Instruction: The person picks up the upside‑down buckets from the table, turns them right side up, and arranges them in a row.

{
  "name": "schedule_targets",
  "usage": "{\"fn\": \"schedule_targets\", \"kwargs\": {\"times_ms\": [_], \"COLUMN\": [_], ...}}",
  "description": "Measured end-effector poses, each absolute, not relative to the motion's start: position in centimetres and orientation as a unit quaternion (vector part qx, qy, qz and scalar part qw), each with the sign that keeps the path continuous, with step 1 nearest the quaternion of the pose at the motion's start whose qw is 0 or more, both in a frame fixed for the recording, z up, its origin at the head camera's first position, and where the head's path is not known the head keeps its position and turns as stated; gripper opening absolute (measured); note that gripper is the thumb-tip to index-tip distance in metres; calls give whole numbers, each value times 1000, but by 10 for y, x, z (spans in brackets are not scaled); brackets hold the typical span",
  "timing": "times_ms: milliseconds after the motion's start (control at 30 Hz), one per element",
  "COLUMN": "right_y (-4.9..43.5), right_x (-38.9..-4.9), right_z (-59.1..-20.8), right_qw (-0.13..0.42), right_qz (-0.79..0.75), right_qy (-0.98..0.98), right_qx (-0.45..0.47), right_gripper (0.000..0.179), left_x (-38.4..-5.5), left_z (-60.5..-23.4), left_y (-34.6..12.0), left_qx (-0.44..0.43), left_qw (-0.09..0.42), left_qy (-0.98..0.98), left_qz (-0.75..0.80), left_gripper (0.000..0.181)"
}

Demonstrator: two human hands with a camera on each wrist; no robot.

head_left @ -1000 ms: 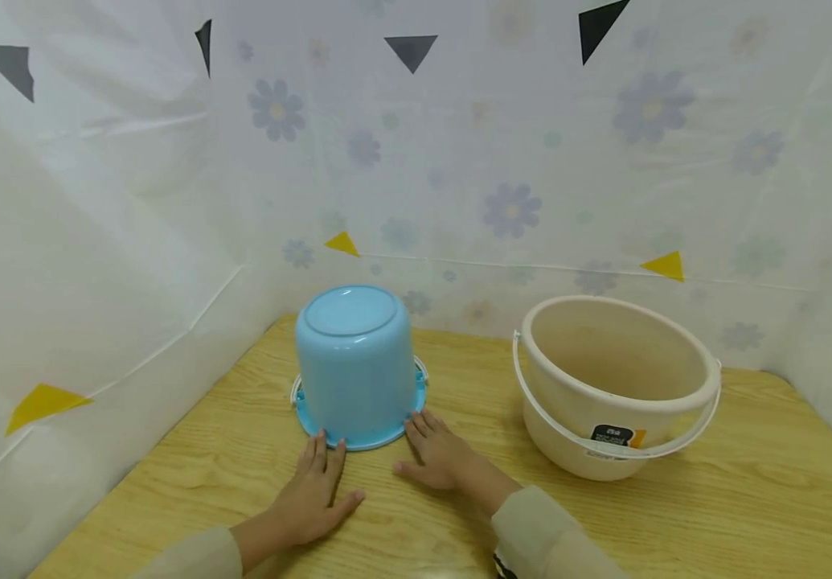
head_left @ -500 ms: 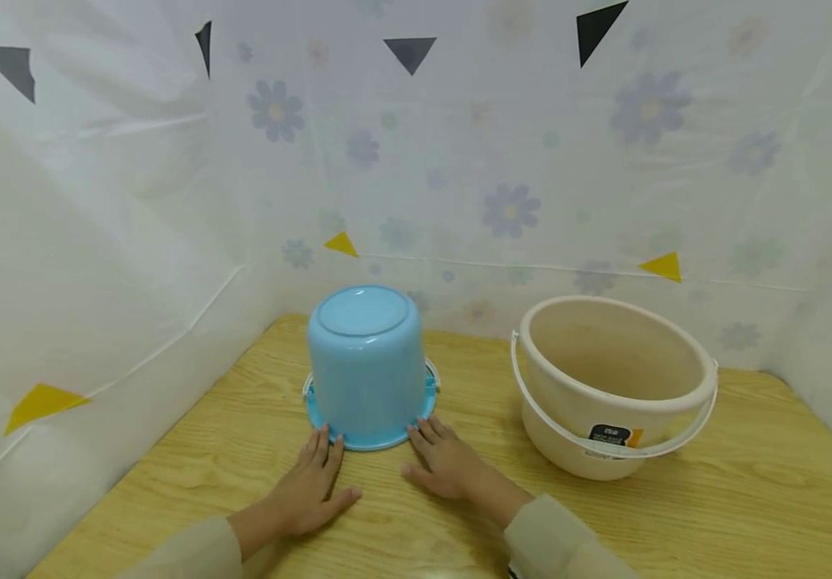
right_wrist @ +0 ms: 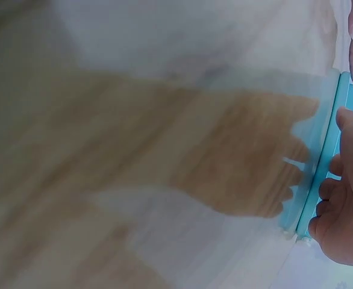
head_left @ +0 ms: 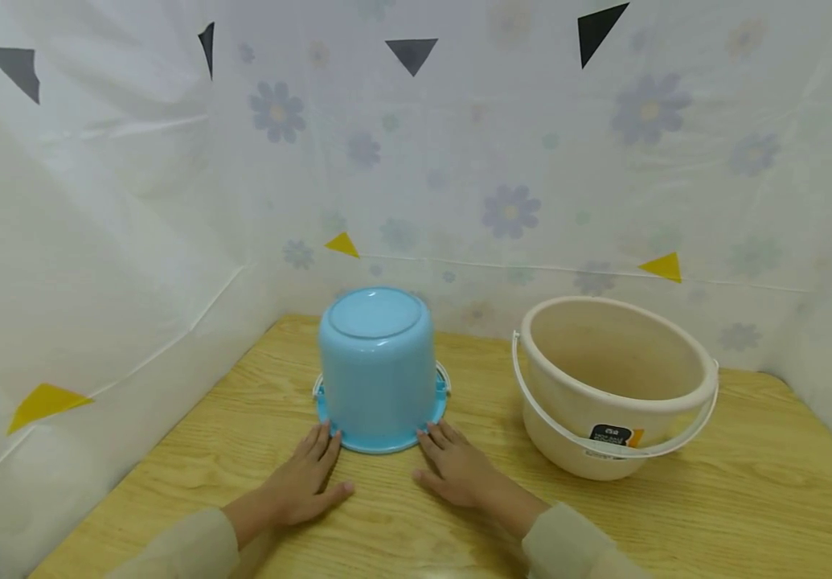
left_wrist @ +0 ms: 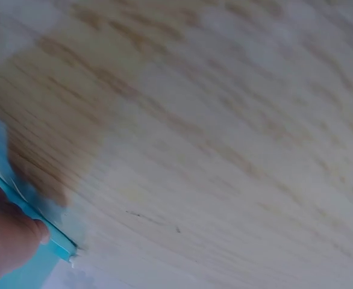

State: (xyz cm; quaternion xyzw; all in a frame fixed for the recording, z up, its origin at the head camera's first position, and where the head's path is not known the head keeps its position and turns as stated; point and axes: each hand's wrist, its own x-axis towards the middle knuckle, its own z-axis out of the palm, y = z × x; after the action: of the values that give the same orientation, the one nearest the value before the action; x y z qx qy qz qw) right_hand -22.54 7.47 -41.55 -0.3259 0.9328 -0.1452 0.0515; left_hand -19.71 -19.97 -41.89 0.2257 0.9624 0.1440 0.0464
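Note:
A light blue bucket (head_left: 378,378) stands upside down on the wood-grain table, its base upward and its rim on the tabletop. My left hand (head_left: 300,482) lies low with fingers stretched out, fingertips at the near left of the rim. At the rim's near right are the fingertips of my right hand (head_left: 462,470), also extended, thumb pointing inward. In the left wrist view part of the left hand (left_wrist: 11,241) shows beside the blue rim (left_wrist: 59,244). The right wrist view has the right hand (right_wrist: 348,205) against the rim (right_wrist: 330,141).
To the right, a larger cream bucket (head_left: 560,418) stands upright with its white handle (head_left: 567,438) hanging down in front. A white flowered sheet (head_left: 459,161) hangs behind and at both sides of the table (head_left: 748,482).
The blue bucket has slid a little to the right along the table. My right hand has shifted right with it, while the left has moved slightly left and stays at the rim.

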Motion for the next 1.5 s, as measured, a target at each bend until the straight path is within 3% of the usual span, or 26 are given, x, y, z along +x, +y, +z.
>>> {"fn": "schedule_targets", "kwargs": {"times_ms": [533, 1300, 1500], "right_y": [91, 103, 110], "right_x": [-215, -199, -203], "right_z": [-416, -412, -414], "right_qw": [35, 85, 65], "right_qz": [-148, -161, -184], "right_qy": [930, 928, 923], "right_qx": [-334, -325, -332], "right_gripper": [63, 69, 73], "left_x": [-195, -185, -189], "left_z": [-414, -417, -419], "left_y": [-202, -206, -210], "left_qx": [264, 297, 293], "left_qw": [65, 57, 45], "left_qy": [954, 945, 944], "left_qz": [130, 126, 146], "left_gripper": [78, 77, 82]}}
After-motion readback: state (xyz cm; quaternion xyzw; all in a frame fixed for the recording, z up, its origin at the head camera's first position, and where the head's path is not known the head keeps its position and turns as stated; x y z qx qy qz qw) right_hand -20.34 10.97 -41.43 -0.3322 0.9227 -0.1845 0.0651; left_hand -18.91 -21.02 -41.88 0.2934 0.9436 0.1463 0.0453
